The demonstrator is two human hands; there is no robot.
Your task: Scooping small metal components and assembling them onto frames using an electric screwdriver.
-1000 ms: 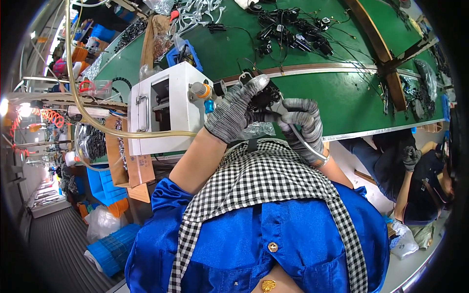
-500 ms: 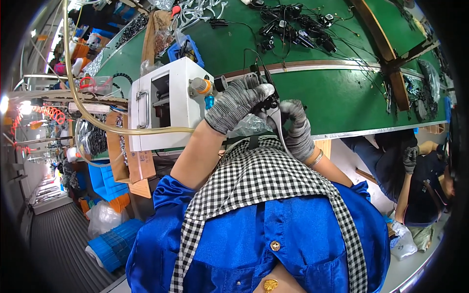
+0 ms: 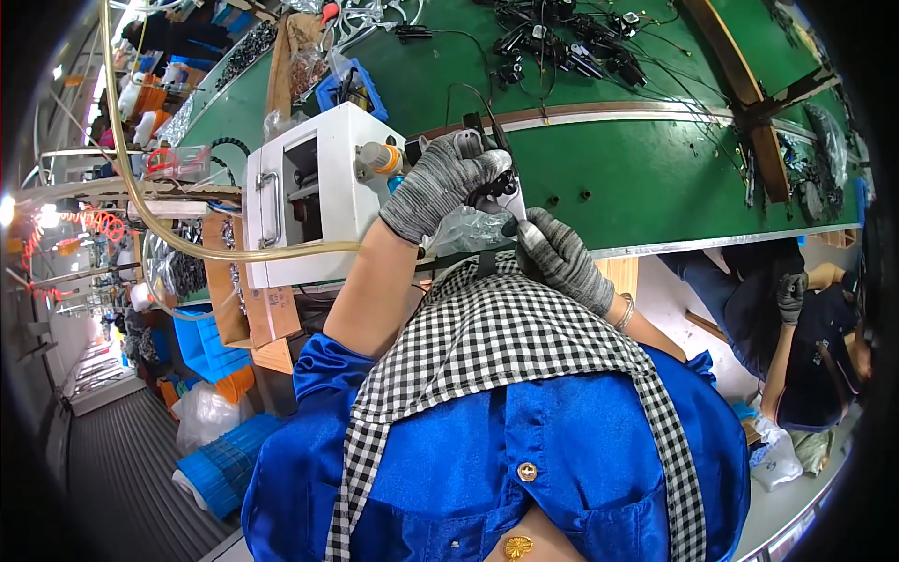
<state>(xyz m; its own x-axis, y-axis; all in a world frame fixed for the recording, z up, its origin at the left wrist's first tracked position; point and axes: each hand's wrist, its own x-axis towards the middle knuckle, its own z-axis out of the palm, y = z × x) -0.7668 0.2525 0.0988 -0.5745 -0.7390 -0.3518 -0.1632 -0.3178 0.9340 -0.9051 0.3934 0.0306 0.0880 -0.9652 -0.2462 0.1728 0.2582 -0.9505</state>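
Observation:
In grey knitted gloves, both my hands are at a brake lever (image 3: 507,184) in front of my chest, over the green bench's near edge. My left hand (image 3: 440,185) is closed round its black body, from which a thin black cable rises and loops back. The silver lever blade points down toward me. At its lower end my right hand (image 3: 567,262) pinches the blade between thumb and fingers. A crumpled clear plastic bag (image 3: 465,232) lies just below my left hand.
A white metal box (image 3: 352,178) with an orange-and-clear air regulator (image 3: 378,156) stands at left, a yellowish hose crossing before it. Two small dark parts (image 3: 585,195) lie right of my hands. Black brake levers with cables (image 3: 567,47) are heaped behind a ledge. A co-worker (image 3: 810,347) is at right.
My right hand has moved down and slightly left, from beside the lever's body to the blade's end. My left hand, still holding the brake lever, has shifted slightly left.

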